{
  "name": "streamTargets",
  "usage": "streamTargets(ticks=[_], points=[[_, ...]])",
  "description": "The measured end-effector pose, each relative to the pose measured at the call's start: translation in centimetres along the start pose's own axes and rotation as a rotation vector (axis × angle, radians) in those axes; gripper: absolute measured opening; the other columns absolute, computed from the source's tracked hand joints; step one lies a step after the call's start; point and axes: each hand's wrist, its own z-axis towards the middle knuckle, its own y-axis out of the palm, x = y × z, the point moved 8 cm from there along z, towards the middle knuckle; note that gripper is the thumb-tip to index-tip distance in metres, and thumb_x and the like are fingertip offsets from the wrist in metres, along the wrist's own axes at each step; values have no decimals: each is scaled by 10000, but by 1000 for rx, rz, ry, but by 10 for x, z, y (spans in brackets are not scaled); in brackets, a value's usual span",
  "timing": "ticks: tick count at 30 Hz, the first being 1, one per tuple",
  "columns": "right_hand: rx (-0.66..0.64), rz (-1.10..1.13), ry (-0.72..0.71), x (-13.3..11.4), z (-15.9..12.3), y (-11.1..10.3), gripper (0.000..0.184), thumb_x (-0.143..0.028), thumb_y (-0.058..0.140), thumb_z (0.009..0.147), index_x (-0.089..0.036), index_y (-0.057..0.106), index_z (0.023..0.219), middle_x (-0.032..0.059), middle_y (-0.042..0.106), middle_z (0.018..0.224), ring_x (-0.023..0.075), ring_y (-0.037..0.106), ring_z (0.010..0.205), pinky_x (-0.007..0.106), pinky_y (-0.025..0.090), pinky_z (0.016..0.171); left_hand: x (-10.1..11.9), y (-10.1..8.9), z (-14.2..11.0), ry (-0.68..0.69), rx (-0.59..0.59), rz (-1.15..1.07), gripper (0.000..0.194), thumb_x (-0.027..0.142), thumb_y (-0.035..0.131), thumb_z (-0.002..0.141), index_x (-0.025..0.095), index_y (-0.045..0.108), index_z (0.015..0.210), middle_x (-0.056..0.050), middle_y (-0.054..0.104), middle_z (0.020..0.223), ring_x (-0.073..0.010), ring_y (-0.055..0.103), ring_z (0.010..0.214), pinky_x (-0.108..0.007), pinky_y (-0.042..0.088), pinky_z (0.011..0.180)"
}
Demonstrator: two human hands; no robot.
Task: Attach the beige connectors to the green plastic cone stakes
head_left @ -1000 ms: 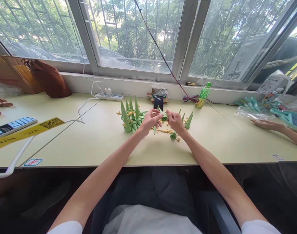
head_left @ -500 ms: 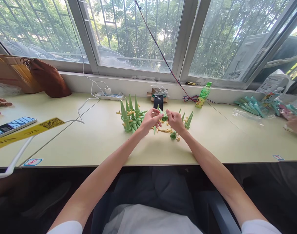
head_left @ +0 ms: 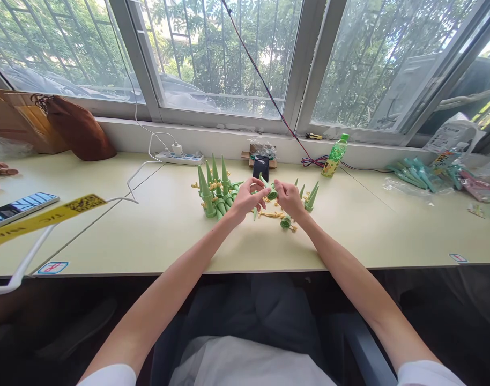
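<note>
My left hand (head_left: 247, 199) is closed in a pinch on a green plastic cone-shaped part, its fingers bent around the narrow side. Opposite it, my right hand (head_left: 290, 198) pinches the rim of the round, open green end (head_left: 272, 194). Whether these are one part or two I cannot tell, as my fingers cover the join. Left of my hands stand several green pointed cones (head_left: 207, 195) with yellow bits on them. More cones (head_left: 311, 197) lie just beyond my right hand. Below, on the table, rest a green cup-like piece (head_left: 286, 222) and thin yellow pieces (head_left: 271, 215).
A small cardboard box (head_left: 251, 155) with a dark block stands behind the parts. Near the sill are a power strip (head_left: 180, 157) and a green drink bottle (head_left: 335, 156). Turquoise pieces (head_left: 416, 174) in plastic lie right; a phone (head_left: 23, 208) lies left.
Both my hands stay nearly in place, with the green round end turned slightly between them. Another person's hand at the right edge has left the view.
</note>
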Motion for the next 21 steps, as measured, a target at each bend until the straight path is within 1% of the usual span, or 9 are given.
streamTargets(ticks=[17,21], points=[[-6,2,13,2,0,1,654,-753,304,890,-212,363,526,-4,422,440,115,390,460,262,300,474,0,0,0,-5,3,-3,482,442,817,678,184,491,922,2,611,818,-88,592,456,-219,414,390],[-8,17,15,3,0,1,645,-743,315,893,-215,348,524,-5,419,439,114,381,456,264,295,472,1,0,0,-3,6,1,478,442,816,680,184,493,920,-4,617,834,-88,591,459,-222,417,391]])
